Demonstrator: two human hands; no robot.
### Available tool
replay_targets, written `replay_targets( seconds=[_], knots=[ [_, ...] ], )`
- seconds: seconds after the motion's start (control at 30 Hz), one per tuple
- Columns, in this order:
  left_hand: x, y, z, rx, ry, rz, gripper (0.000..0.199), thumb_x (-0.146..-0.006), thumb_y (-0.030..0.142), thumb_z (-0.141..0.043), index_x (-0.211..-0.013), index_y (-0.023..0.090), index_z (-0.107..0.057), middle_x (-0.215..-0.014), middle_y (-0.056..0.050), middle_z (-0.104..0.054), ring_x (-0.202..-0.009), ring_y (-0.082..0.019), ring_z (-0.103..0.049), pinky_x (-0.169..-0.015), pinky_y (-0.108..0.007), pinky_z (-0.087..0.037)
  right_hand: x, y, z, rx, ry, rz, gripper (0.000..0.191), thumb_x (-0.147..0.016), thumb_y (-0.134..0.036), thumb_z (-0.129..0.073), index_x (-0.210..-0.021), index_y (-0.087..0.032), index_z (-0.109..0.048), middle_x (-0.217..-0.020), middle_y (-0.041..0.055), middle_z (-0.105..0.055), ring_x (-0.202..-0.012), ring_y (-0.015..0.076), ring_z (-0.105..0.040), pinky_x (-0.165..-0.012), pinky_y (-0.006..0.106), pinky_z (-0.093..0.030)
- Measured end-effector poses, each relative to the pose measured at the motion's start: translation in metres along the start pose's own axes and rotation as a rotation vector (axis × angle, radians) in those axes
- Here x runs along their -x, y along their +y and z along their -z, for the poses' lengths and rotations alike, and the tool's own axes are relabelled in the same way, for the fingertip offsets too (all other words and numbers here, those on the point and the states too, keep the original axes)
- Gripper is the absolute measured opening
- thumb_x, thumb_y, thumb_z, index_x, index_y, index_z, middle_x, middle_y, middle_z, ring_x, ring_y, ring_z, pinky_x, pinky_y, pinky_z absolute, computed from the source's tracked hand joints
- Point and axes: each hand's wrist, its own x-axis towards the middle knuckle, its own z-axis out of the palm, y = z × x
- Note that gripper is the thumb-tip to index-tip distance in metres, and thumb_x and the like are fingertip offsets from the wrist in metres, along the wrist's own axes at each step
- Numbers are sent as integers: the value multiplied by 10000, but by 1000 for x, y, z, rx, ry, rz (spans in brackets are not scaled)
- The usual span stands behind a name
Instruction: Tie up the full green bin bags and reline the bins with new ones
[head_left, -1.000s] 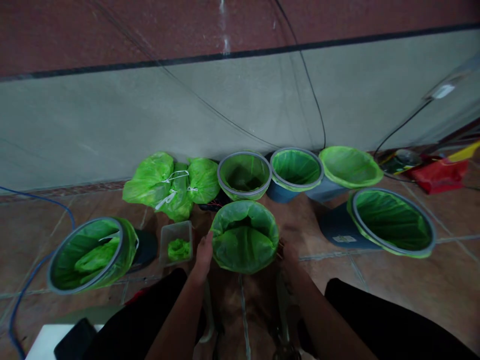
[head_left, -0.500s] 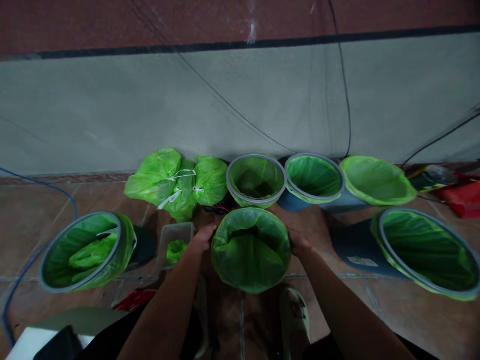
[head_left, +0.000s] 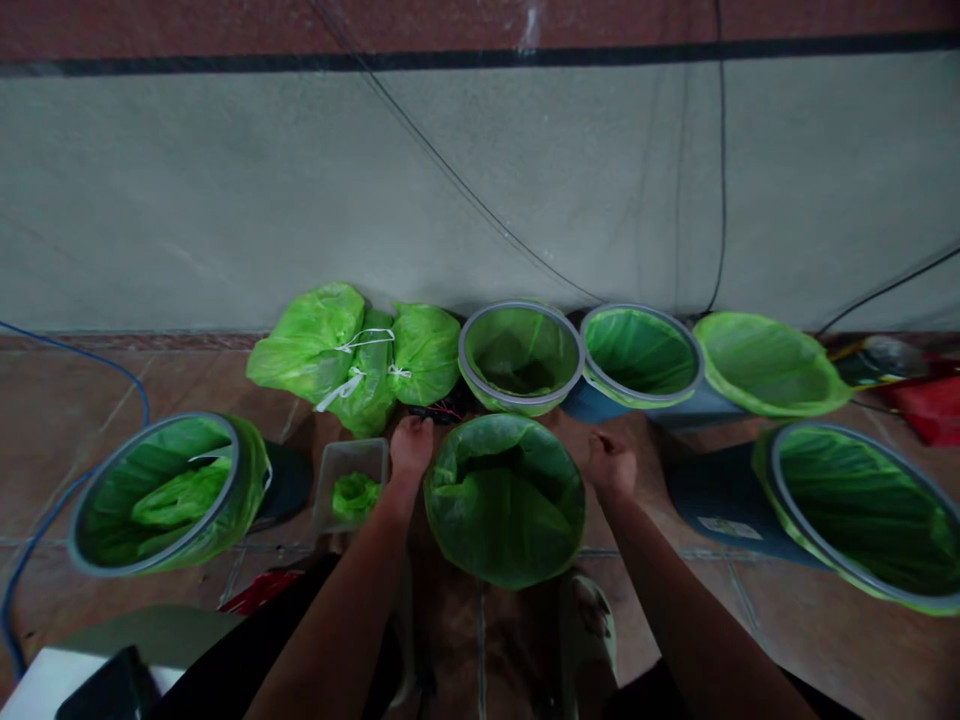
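Note:
A small bin with a green liner (head_left: 504, 500) stands on the tiled floor right in front of me. My left hand (head_left: 411, 445) is at its left back rim, fingers curled, touching or almost touching the liner's edge. My right hand (head_left: 611, 462) hovers just off the right rim, a small gap apart, curled in a loose fist. I see nothing in either hand. The liner is folded over the rim and sags inward.
Three lined bins (head_left: 520, 355) (head_left: 641, 355) (head_left: 769, 365) line the wall, beside tied green bags (head_left: 352, 355). A larger lined bin (head_left: 855, 510) lies tilted at right, another (head_left: 161, 490) at left. A clear tub (head_left: 351, 485) holds folded green bags. A blue cable (head_left: 15, 600) runs along the left.
Both hands slid forward along the bin's sides and came off its rim; the right hand now sits clear of it. The view shifted slightly.

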Motion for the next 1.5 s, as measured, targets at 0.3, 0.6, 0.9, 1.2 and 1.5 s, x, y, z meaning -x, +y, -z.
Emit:
replay_targets(
  seconds=[0.3,0.6,0.9,1.2,1.5],
  knots=[
    [60,19,-78,-683,-273,-576,484,-886,176,-516,-1365,108,-505,-1318,-168,-612,-1229,-268,-577,-1066,-386,-446,50,-54,-48,464,-576,382,434,-876,-163,-455,-1283,-96,-590,-1208,171,-681,-1091,260,-653,-989,359,-468],
    [30,-21,-86,-745,-367,-254,583,-896,136,-499,-1459,54,-372,-1317,-197,-628,-1222,-239,-611,-1046,-301,-458,57,-5,-77,614,-627,206,605,-875,-120,-435,-1445,65,-359,-1363,282,-558,-1250,318,-561,-1053,388,-422],
    [47,5,-75,-773,-365,-320,300,-927,248,-486,-1126,112,-664,-1128,-171,-714,-1110,-285,-663,-975,-373,-496,54,-37,-46,541,-616,377,284,-898,-203,-478,-1031,-132,-718,-983,140,-753,-903,270,-701,-847,357,-513],
    [37,42,-69,-734,-221,-869,355,-908,147,-469,-1240,183,-591,-1228,-86,-662,-1154,-238,-567,-1053,-387,-416,20,-47,-29,408,-309,597,338,-922,-189,-436,-1153,-127,-674,-1160,137,-710,-1158,270,-589,-1047,416,-422],
    [11,48,-78,-944,-394,-709,334,-948,132,-368,-1161,191,-618,-1134,-116,-686,-1125,-232,-623,-991,-340,-459,6,-34,-37,633,-571,318,379,-990,-334,-401,-1209,-138,-641,-992,155,-749,-940,257,-701,-867,346,-492]
  ],
)
